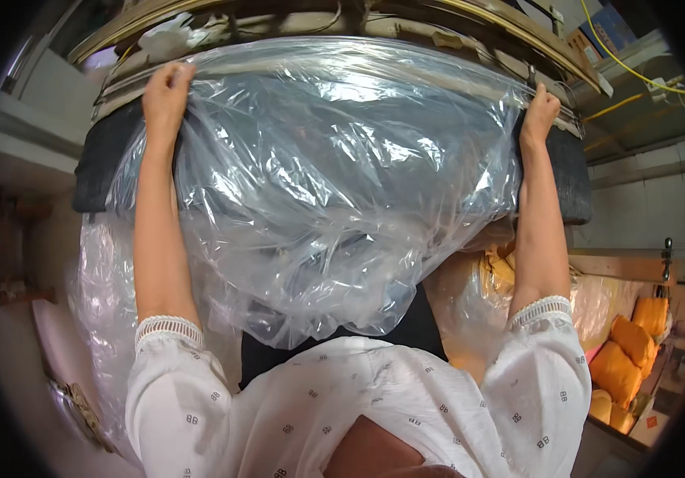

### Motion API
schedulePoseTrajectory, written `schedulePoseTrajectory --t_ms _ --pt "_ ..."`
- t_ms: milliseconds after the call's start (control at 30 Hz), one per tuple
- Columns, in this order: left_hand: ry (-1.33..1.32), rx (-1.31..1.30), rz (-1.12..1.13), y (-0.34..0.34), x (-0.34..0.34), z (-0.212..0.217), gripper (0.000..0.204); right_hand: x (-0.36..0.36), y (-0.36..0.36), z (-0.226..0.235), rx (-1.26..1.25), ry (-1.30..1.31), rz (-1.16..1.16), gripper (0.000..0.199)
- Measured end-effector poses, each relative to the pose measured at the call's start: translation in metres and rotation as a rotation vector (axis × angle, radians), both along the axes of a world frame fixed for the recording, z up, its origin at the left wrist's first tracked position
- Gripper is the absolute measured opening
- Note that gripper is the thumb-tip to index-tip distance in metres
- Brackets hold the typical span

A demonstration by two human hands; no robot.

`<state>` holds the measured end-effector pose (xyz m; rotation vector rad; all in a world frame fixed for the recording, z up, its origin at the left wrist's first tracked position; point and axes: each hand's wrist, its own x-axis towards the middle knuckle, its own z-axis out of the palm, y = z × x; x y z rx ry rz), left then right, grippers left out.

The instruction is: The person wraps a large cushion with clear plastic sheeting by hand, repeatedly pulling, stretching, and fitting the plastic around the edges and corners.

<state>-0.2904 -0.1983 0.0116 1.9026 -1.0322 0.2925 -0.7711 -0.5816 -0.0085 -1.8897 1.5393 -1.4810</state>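
A wide sheet of clear plastic film (334,151) is stretched between my two hands. Its far edge runs nearly straight from one hand to the other. My left hand (167,92) is closed on the film's edge at the far left, and my right hand (541,115) pinches it at the far right. Both arms reach forward over a dark padded surface (103,163). Loose folds of the film hang down over the near side toward my lap. Just past the film's edge lies a long bar or rail of the machine (510,56).
Orange bundles (628,354) are stacked at the lower right. A yellow cable (621,60) hangs at the upper right, near a blue box (609,36). More clear film (103,279) drapes below on the left. A crumpled white piece (171,36) lies at the back left.
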Motion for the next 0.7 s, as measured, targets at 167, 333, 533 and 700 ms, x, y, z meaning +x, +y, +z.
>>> schedulePoseTrajectory --t_ms 167,333,533,700 --pt "0.097 -0.122 0.207 0.088 -0.031 0.019 0.022 -0.024 0.03 0.011 0.239 -0.176 0.424 0.031" --pt "-0.08 -0.191 0.046 0.133 -0.142 -0.032 0.017 -0.121 0.004 0.013 -0.046 0.277 0.473 0.033" --pt "0.303 0.286 0.172 0.144 -0.193 -0.176 0.054 -0.08 0.028 0.018 0.279 -0.127 0.394 0.053" --pt "0.745 1.058 -0.354 0.172 -0.154 -0.12 0.047 -0.086 0.017 0.0 0.274 -0.075 0.393 0.053"
